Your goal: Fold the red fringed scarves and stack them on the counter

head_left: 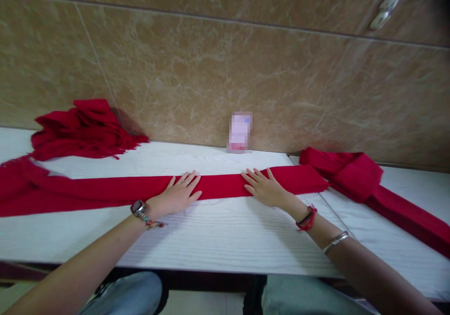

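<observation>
A long red scarf (221, 186) lies folded into a strip across the white table. My left hand (177, 195) rests flat on the strip, fingers spread, with a ring and a watch showing. To the right, my right hand (267, 189) also presses flat on the scarf with its fingers apart. Between the hands the cloth is smooth. Its right end is a neat folded edge, while the left part widens and looks looser and wrinkled toward the frame's edge.
A crumpled red fringed cloth (82, 132) sits at the back left against the tiled wall (197, 71). Another folded red cloth (355, 176) lies on the right. A small blurred-out pinkish item (240, 132) leans on the wall. The white table's (225, 240) front edge is near my knees.
</observation>
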The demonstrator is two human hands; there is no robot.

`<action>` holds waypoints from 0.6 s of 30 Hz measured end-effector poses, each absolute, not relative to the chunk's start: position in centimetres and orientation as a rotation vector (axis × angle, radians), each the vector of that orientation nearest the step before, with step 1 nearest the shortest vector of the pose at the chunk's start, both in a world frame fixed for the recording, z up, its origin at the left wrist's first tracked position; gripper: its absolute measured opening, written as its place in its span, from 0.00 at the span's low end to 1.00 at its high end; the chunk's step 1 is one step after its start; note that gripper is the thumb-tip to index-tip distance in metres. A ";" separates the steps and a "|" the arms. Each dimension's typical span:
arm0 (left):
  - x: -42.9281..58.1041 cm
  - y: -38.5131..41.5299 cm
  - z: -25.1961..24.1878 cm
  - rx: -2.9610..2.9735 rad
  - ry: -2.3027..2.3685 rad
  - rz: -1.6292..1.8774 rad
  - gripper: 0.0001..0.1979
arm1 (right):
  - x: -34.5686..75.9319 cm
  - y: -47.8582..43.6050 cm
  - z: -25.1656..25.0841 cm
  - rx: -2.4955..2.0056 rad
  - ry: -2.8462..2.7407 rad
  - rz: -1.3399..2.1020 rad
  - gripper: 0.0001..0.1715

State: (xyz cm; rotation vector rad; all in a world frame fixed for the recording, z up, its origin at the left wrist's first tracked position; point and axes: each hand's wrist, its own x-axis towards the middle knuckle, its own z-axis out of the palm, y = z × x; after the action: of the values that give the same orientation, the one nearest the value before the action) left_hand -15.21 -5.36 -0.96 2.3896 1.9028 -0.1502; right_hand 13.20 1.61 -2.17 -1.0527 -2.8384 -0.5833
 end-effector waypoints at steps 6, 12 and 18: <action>-15.8 -4.8 -0.5 2.335 1.872 -0.216 0.31 | 19.9 3.6 -2.0 -1.262 -2.783 -0.716 0.22; -16.0 -4.1 -0.3 2.267 1.878 -0.297 0.31 | 27.3 5.9 -2.6 -1.369 -2.823 -0.701 0.24; -16.0 -3.6 0.1 2.250 1.896 -0.364 0.32 | 28.9 5.9 -1.2 -1.744 -2.622 -0.633 0.24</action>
State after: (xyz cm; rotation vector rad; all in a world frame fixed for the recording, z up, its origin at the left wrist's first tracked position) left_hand -15.97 -3.59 0.08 2.2504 1.8963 -0.3640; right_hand 28.90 5.88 -1.16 -1.7443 -2.6224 -0.6326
